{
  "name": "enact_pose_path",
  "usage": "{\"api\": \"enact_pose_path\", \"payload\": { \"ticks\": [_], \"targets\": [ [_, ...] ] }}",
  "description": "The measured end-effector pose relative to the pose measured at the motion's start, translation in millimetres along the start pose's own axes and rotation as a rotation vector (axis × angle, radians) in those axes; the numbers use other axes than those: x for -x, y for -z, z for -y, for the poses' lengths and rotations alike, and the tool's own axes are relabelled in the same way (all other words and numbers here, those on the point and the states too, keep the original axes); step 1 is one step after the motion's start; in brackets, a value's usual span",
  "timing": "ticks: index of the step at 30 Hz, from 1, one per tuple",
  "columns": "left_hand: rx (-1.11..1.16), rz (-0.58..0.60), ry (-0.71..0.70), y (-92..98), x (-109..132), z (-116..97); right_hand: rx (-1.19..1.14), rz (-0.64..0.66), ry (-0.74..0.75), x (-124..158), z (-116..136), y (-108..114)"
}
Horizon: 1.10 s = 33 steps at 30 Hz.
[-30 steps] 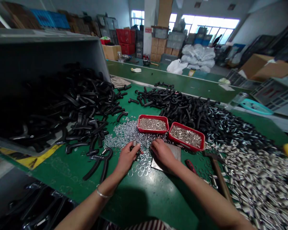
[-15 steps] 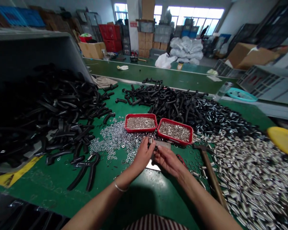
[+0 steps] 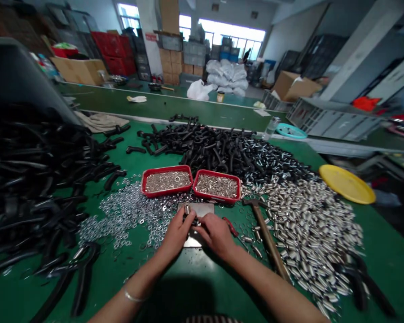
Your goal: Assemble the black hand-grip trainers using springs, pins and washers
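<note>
We see a thin, silvery bangle (image 3: 131, 297), plain and rounded, circling the arm just above the left hand (image 3: 175, 232); we find that hand, the right hand (image 3: 218, 235) and both forearms (image 3: 272, 282) bare; at the lower edge we make out a striped garment (image 3: 208, 319), dark with narrow paler bands.

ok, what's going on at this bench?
A person is working a small part with both bare hands over a metal plate. The left hand grips a ribbed metal piece; the right hand has its fingers right up against it, at a dark bit too covered to make out. Two red trays of small metal pieces sit just beyond. Loose washers lie to the left, a hammer and a heap of metal cylinders to the right.
</note>
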State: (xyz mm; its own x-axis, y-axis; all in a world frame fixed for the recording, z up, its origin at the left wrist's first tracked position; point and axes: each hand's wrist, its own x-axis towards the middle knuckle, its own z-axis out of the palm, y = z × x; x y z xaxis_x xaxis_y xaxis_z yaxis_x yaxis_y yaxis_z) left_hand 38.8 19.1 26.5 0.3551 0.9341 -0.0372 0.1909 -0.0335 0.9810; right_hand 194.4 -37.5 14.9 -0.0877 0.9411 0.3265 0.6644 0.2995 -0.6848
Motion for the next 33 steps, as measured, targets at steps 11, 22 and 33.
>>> {"api": "enact_pose_path", "payload": {
  "ticks": [11,22,33],
  "targets": [
    [0.534,-0.128,0.261,-13.8,-5.1,4.6,0.655,-0.101,-0.485,-16.3,-139.3,175.4],
    [0.642,-0.125,0.293,-14.2,-10.2,-7.3,0.822,-0.038,-0.663,-44.3,-187.6,218.1],
    [0.629,-0.044,0.206,-38.7,-13.8,-14.8,0.065,-0.044,0.035,3.0,-4.6,90.6]
  ]
}}
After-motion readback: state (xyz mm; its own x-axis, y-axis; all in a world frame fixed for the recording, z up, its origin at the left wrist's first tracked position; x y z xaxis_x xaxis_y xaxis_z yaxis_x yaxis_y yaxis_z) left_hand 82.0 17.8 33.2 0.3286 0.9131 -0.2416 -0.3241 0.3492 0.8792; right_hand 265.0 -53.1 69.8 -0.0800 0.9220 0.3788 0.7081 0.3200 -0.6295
